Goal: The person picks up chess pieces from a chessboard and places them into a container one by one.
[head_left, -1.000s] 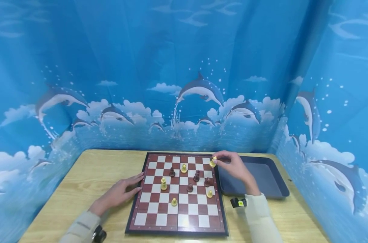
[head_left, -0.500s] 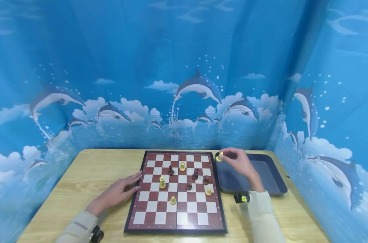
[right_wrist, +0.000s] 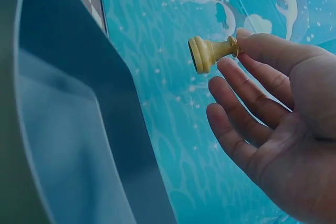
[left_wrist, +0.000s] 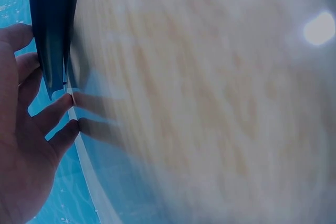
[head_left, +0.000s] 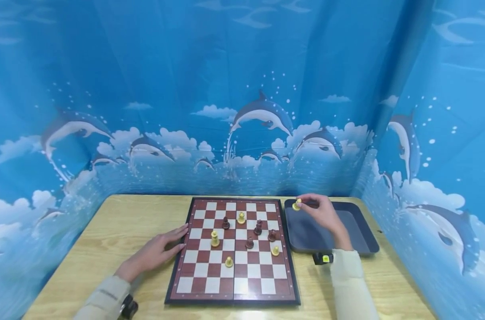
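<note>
My right hand [head_left: 323,214] pinches a gold chess piece [right_wrist: 209,53] by its top between thumb and index finger; the other fingers are loosely bent. The piece hangs above the far left corner of the grey tray [head_left: 372,235], apart from it. My left hand [head_left: 156,251] rests with relaxed fingers at the left edge of the chessboard [head_left: 234,302], thumb and fingertips against its dark rim. On the board stand several gold pieces, such as a tall one [head_left: 214,239] and a pawn [head_left: 229,262], and several dark red pieces, such as a knight-like one [head_left: 249,243].
The board and tray lie side by side on a light wooden table [head_left: 138,218]. A blue curtain [head_left: 166,89] printed with dolphins hangs behind the table and along its sides. The tray's raised wall [right_wrist: 131,145] shows close up in the right wrist view.
My right hand has carried the gold chess piece rightward from the board's far right corner to over the tray. The left hand keeps its place at the board's edge.
</note>
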`<state>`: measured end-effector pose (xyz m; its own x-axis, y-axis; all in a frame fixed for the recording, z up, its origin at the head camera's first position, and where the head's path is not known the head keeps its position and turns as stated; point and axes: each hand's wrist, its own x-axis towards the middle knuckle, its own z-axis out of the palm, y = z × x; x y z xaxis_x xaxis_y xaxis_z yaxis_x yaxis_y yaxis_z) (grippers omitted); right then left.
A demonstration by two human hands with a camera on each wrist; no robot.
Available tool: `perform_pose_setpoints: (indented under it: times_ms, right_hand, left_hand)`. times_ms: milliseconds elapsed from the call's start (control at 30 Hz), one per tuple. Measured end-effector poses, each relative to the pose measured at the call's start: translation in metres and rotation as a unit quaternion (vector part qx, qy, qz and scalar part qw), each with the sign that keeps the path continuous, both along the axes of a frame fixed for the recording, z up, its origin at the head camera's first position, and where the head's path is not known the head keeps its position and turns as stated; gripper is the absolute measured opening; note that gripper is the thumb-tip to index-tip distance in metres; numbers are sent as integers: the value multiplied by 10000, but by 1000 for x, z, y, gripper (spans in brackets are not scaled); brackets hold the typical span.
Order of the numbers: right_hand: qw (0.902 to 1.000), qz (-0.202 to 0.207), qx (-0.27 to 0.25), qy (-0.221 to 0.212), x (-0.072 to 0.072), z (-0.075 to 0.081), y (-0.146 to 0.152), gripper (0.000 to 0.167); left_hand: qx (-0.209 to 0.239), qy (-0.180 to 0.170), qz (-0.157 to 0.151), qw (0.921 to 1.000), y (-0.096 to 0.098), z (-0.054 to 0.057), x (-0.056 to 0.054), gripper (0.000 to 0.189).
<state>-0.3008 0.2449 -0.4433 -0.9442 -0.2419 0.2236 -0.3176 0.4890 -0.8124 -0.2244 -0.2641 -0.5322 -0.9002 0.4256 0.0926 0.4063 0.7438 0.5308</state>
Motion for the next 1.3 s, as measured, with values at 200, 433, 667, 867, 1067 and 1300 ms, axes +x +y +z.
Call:
perform_pose_setpoints:
  times_ms: [200, 433, 667, 867, 1067, 1300]
  right_hand:
    - [9999, -146, -4, -76, -21, -32, 17, 36]
    - [9996, -223, 190, -11, -25, -38, 26, 29]
    - [9951, -458, 870, 129, -26, -46, 37, 24]
    - [9927, -473, 1111, -20, -28, -52, 41, 19]
    - [9896, -416, 1361, -199, -29, -56, 44, 16]
    - [9886, -390, 1416, -323, -29, -58, 45, 16]
  left_hand:
    - [-10, 0, -29, 10000, 0, -1, -2, 60]
    - [-23, -32, 31, 10000, 1, -2, -2, 60]
    - [-40, -91, 100, 9999, 2, -1, -1, 59]
    - [-65, 21, 84, 9999, 2, -2, 0, 59]
    - [-33, -101, 109, 9999, 2, -2, 1, 59]
    - [-30, -142, 122, 9998, 2, 0, 0, 58]
